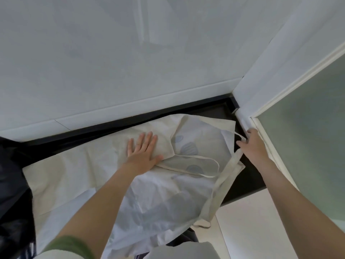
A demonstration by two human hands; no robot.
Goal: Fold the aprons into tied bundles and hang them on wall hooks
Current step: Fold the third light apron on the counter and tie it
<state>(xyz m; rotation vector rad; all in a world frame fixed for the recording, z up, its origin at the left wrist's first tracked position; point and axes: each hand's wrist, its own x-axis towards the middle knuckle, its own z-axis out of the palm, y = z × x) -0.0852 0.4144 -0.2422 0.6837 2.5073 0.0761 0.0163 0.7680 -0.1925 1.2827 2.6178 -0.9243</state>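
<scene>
A cream apron (78, 171) lies spread on a dark surface (250, 172) against the wall. Its bib end is folded back, showing a white lining with blue-grey spots (188, 148). My left hand (143, 150) presses flat on the folded part, fingers straight and spread. My right hand (252, 142) is at the apron's far right corner and pinches a thin cream strap (239, 136) there. A wide cream strap (222, 186) runs from that corner down toward me, and a thin loop of strap (205, 158) lies across the lining.
A white wall (112, 62) with a baseboard stands right behind the surface. A white door frame with a frosted glass panel (306, 143) closes the right side. Black fabric (13, 184) is heaped at the left. A white surface (252, 221) lies at the lower right.
</scene>
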